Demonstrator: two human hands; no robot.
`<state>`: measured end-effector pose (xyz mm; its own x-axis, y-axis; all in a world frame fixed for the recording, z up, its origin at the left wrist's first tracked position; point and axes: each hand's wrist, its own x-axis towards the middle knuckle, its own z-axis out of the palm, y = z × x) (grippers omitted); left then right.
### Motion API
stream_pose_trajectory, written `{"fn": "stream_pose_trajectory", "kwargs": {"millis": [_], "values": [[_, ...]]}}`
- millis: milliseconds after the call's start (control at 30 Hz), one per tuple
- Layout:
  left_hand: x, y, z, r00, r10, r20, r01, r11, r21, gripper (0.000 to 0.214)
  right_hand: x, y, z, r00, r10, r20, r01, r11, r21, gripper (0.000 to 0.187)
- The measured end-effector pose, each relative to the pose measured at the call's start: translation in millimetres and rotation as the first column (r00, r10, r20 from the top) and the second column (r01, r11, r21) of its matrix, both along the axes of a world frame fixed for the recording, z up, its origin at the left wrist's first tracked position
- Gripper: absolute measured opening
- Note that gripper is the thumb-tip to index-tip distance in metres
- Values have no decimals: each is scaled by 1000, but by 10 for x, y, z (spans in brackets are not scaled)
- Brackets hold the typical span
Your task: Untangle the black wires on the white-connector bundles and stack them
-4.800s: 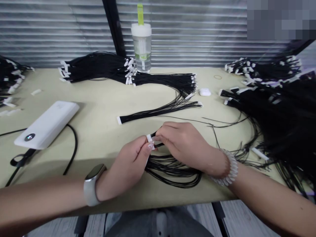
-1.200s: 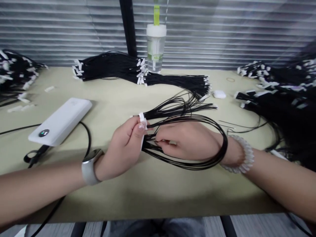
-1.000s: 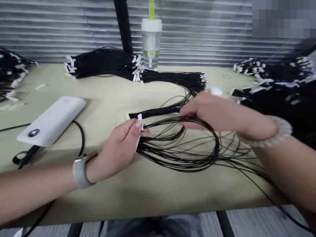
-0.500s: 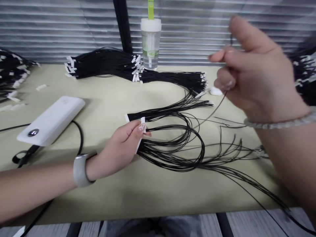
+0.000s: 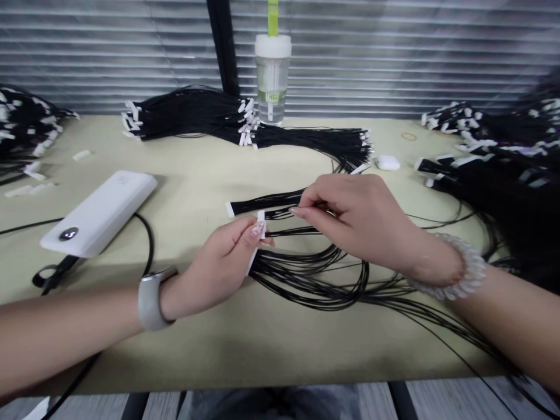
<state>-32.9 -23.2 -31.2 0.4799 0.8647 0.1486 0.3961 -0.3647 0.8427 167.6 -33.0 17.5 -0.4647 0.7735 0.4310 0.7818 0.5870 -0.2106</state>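
Observation:
My left hand (image 5: 221,256) is closed, with thumb and fingers pinching a white connector (image 5: 261,219) that has black wires running out to the right. Below the fingers, the white edge of another connector (image 5: 252,262) shows, and looped black wires (image 5: 306,286) spread from it across the table. My right hand (image 5: 359,219) is closed in a pinch just right of the held connector, over the wires; its fingertips grip a thin black wire, mostly hidden by the hand. Behind my hands lies a flat black wire bundle (image 5: 262,204) with a white end.
Thick black cable bundles with white ends (image 5: 188,114) lie along the back, with more piles at left (image 5: 26,128) and right (image 5: 516,198). A clear bottle (image 5: 272,79) stands by the blinds. A white power bank (image 5: 100,213) and a white earbud case (image 5: 388,163) rest on the table.
My right hand has come down and left from high at the right, where it held a thin wire raised, to the wires beside the connector. My left hand keeps its hold.

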Motion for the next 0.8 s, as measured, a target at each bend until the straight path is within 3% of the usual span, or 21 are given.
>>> {"fn": "stream_pose_trajectory", "kwargs": {"millis": [200, 667, 800], "values": [[13, 2, -13, 1000, -4, 6, 3, 1000, 4, 32, -24, -2, -69, 997, 57, 47, -56, 998, -15, 20], [27, -9, -17, 999, -33, 25, 34, 999, -37, 33, -86, -36, -139, 988, 22, 152, -28, 999, 40, 29], [14, -16, 2, 998, -64, -18, 64, 998, 3, 31, -92, -43, -185, 978, 9, 206, -38, 990, 139, 24]]}}
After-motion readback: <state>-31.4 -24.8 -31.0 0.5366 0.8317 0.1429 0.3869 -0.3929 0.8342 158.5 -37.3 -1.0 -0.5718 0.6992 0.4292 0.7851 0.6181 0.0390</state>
